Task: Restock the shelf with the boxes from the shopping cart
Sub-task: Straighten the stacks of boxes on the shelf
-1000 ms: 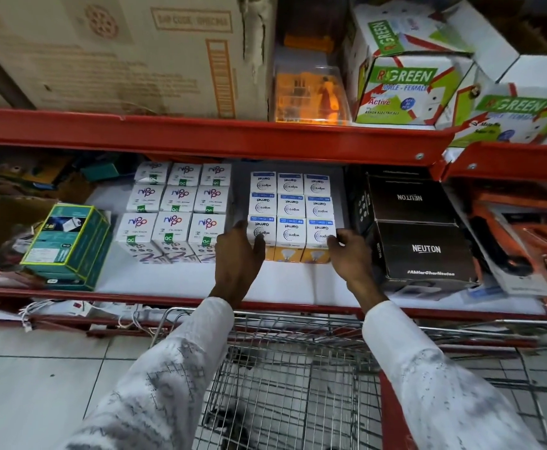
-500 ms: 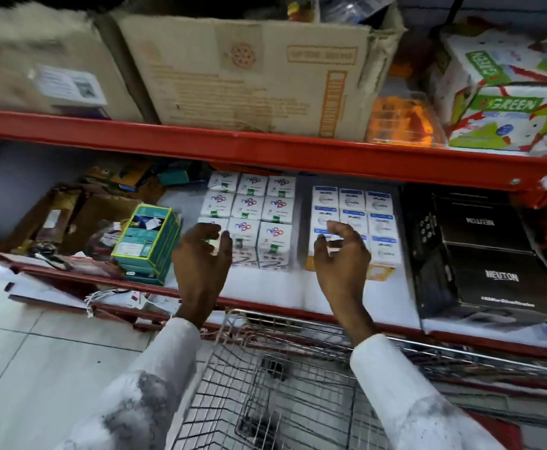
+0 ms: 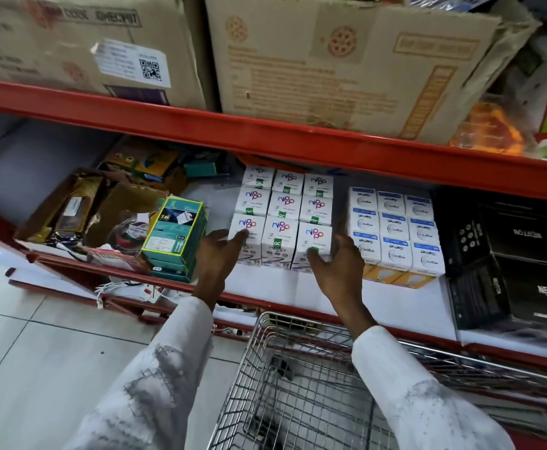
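On the lower shelf (image 3: 395, 303) stands a block of white Nippo boxes (image 3: 283, 216), three wide and three deep. My left hand (image 3: 220, 254) rests against the front left box of that block, fingers spread. My right hand (image 3: 337, 264) presses the front right box, fingers apart. Neither hand holds a box. To the right stands a second block of white and blue Wipro Garnet bulb boxes (image 3: 395, 228). The wire shopping cart (image 3: 298, 384) is below my arms; no box shows in its basket.
Teal boxes (image 3: 176, 235) are stacked left of the Nippo block, beside open cartons of clutter (image 3: 80, 209). Black Neuton boxes (image 3: 518, 264) fill the right. Big cardboard cartons (image 3: 346, 66) sit on the red upper shelf (image 3: 265, 138). Tiled floor lies at the left.
Both hands moved left from the Wipro bulb boxes to the Nippo block and now bracket its front row. The view has shifted left too.
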Available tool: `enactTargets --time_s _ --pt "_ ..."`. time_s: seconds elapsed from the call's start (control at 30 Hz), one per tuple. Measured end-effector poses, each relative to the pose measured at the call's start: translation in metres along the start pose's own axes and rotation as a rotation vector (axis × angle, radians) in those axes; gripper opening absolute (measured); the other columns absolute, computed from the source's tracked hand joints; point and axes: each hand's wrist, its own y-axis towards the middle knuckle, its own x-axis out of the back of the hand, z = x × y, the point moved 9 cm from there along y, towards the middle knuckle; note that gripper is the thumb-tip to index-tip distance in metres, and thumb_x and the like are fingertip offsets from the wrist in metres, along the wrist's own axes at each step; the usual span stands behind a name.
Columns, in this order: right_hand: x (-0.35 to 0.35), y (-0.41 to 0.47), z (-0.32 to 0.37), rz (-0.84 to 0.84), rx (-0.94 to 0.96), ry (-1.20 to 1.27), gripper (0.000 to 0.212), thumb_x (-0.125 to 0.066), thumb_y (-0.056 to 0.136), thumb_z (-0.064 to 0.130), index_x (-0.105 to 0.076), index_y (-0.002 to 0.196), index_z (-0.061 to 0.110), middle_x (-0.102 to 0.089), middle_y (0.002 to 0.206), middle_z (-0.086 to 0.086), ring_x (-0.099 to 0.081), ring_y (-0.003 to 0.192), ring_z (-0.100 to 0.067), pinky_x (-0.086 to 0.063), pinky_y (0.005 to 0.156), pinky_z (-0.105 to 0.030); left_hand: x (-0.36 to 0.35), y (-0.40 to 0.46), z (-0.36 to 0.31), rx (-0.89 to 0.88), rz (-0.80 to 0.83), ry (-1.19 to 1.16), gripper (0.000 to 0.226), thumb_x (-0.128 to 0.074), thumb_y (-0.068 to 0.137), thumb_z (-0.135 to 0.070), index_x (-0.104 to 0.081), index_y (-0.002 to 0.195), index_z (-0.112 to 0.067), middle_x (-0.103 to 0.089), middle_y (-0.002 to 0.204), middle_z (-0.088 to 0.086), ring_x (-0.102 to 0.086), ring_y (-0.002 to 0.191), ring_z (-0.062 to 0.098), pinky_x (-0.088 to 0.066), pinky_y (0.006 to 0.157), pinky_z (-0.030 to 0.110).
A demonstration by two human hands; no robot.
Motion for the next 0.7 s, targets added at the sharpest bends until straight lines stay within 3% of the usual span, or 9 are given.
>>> enactTargets --time_s 0.17,0.3,0.4,0.53,0.63,0.7 --pt "-0.002 0.005 -0.008 -0.018 -0.086 0.049 0.043 -0.066 0.083 0.036 -0.062 0.118 0.012 -0.073 0.110 -0.008 -0.067 0.102 -0.027 -0.052 0.084 -0.030 -0.003 -0.004 -0.005 0.005 0.012 -0.036 0.031 -0.080 0.069 -0.050 -0.068 0.077 -0.023 -0.076 0.084 0.007 -0.070 0.080 0.022 -0.060 0.084 0.052" --pt "-0.006 0.006 -0.018 0.004 -0.180 0.123 0.035 -0.064 0.084 0.040 -0.069 0.105 0.013 -0.075 0.102 -0.006 -0.066 0.098 -0.026 -0.042 0.075 -0.024 -0.004 -0.009 -0.008 0.027 0.013 -0.090 0.021 -0.080 0.076 -0.040 -0.065 0.074 -0.025 -0.072 0.075 0.004 -0.067 0.071 0.025 -0.059 0.080 0.054" --pt "-0.007 0.006 -0.024 -0.004 -0.234 0.162 0.039 -0.063 0.084 0.042 -0.069 0.100 0.008 -0.073 0.100 -0.010 -0.065 0.096 -0.030 -0.042 0.074 -0.028 -0.004 -0.009 -0.008 0.016 -0.002 -0.099 0.021 -0.081 0.075 -0.038 -0.065 0.067 -0.026 -0.075 0.080 0.008 -0.073 0.080 0.027 -0.061 0.084 0.049" --pt "-0.007 0.004 -0.024 -0.015 -0.263 0.195 0.042 -0.064 0.084 0.042 -0.070 0.113 0.013 -0.072 0.116 -0.007 -0.063 0.108 -0.025 -0.049 0.091 -0.032 -0.003 -0.008 -0.008 0.000 -0.041 -0.078 0.026 -0.081 0.065 -0.050 -0.068 0.067 -0.027 -0.077 0.083 0.008 -0.073 0.079 0.024 -0.060 0.085 0.049" --pt "-0.007 0.003 -0.022 -0.017 -0.250 0.200 0.039 -0.064 0.084 0.041 -0.070 0.111 0.013 -0.072 0.115 -0.007 -0.064 0.107 -0.025 -0.049 0.090 -0.032 -0.003 -0.008 -0.007 -0.013 -0.059 -0.096 0.060 -0.075 0.051 -0.065 -0.075 0.089 -0.018 -0.078 0.087 0.009 -0.073 0.084 0.025 -0.060 0.086 0.048" --pt "-0.006 0.003 -0.023 -0.026 -0.251 0.198 0.040 -0.064 0.083 0.042 -0.071 0.110 0.013 -0.073 0.113 -0.007 -0.064 0.107 -0.025 -0.050 0.092 -0.035 -0.004 -0.011 -0.009 -0.011 -0.076 -0.095 0.061 -0.077 0.059 -0.060 -0.075 0.097 -0.012 -0.077 0.086 0.009 -0.073 0.084 0.026 -0.059 0.085 0.042"
